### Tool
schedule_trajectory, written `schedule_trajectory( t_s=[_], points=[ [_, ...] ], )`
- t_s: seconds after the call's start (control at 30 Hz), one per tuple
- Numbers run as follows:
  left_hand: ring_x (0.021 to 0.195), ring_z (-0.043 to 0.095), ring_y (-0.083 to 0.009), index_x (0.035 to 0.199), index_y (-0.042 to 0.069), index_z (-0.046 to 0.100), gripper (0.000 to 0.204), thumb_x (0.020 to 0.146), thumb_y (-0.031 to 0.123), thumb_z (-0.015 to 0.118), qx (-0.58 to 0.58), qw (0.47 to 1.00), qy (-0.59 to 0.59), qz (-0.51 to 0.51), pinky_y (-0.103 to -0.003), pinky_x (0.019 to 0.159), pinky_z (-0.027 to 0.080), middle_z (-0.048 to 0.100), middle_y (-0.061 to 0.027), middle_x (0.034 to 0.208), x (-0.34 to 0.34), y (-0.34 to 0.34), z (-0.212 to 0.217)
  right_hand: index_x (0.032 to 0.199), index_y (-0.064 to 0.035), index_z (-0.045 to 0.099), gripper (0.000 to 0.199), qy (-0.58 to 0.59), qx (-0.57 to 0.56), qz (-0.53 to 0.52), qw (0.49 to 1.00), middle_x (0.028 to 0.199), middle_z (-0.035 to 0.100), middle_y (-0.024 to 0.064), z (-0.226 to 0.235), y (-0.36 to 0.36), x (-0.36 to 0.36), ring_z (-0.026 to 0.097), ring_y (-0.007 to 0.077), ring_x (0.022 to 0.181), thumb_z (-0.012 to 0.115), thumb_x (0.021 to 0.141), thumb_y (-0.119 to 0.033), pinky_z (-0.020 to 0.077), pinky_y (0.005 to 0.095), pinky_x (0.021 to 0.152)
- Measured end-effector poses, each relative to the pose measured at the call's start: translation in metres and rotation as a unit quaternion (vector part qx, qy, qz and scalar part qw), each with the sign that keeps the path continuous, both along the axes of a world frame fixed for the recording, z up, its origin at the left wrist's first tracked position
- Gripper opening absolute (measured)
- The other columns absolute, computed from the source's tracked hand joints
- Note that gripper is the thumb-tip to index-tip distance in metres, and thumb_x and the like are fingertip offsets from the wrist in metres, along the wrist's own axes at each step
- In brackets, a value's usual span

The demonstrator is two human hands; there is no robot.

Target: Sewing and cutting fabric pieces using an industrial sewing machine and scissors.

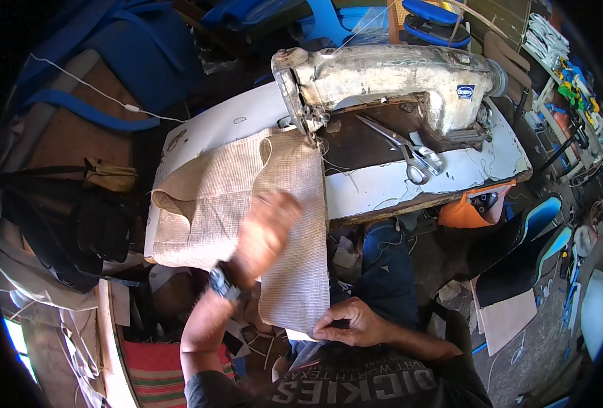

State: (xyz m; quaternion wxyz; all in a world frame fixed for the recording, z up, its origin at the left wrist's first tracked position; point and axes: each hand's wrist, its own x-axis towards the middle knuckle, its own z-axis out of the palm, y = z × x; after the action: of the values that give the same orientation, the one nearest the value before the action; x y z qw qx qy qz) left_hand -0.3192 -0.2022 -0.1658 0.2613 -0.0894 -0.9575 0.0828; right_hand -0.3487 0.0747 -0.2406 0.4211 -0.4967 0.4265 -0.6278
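A beige woven fabric (298, 265) lies folded over the left part of the sewing table, with a strip hanging over its front edge. My right hand (354, 324) pinches the lower right corner of this strip between thumb and fingers. Over the middle of the cloth is my left hand (269, 231), smeared by motion, with a dark watch (224, 282) on its wrist. Whether it touches the fabric or is closed is unclear. The worn sewing machine (376, 75) has its needle end at the fabric's far right edge.
Metal scissors (413, 160) lie on the white table (369, 187), right of the needle. An orange pouch (470, 209) hangs from the front edge. Black panels with blue edges (519, 251) stand at the right. A black bag (87, 231) lies at the left.
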Motion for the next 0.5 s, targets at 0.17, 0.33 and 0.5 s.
schedule_trajectory(
  t_s=[0.17, 0.33, 0.5],
  points=[
    [0.118, 0.063, -0.0289, 0.106, 0.008, 0.074, 0.021, 0.086, 0.012, 0.068, 0.099, 0.969, -0.192, -0.120, -0.044, 0.105, 0.053, 0.061, -0.0101, 0.117, 0.032, 0.066, -0.021, 0.109, 0.0028, 0.079, 0.018, 0.007, 0.038, 0.045, 0.998, 0.098, 0.082, 0.0115, -0.039, 0.003, -0.026, 0.079, 0.0195, 0.092, 0.081, 0.102, -0.013, 0.0616, 0.0365, 0.084],
    [0.114, 0.063, -0.0292, 0.092, 0.008, 0.073, 0.013, 0.079, 0.007, 0.072, 0.172, 0.970, -0.145, -0.089, -0.042, 0.100, 0.055, 0.060, -0.0103, 0.117, 0.043, 0.069, -0.021, 0.125, 0.0058, 0.072, 0.033, -0.138, 0.072, -0.302, 0.941, 0.104, 0.077, 0.0130, -0.100, -0.056, -0.057, 0.075, 0.0210, 0.098, 0.075, 0.106, -0.021, 0.0597, 0.0361, 0.090],
    [0.127, 0.067, -0.0340, 0.088, 0.006, 0.071, 0.021, 0.073, -0.007, 0.076, 0.211, 0.967, -0.118, -0.085, -0.041, 0.093, 0.064, 0.061, -0.0127, 0.126, 0.045, 0.068, -0.018, 0.128, 0.0044, 0.070, 0.039, 0.017, 0.058, -0.232, 0.971, 0.113, 0.078, 0.0108, -0.102, -0.095, -0.064, 0.073, 0.0182, 0.102, 0.078, 0.103, -0.024, 0.0594, 0.0366, 0.089]
  ],
)
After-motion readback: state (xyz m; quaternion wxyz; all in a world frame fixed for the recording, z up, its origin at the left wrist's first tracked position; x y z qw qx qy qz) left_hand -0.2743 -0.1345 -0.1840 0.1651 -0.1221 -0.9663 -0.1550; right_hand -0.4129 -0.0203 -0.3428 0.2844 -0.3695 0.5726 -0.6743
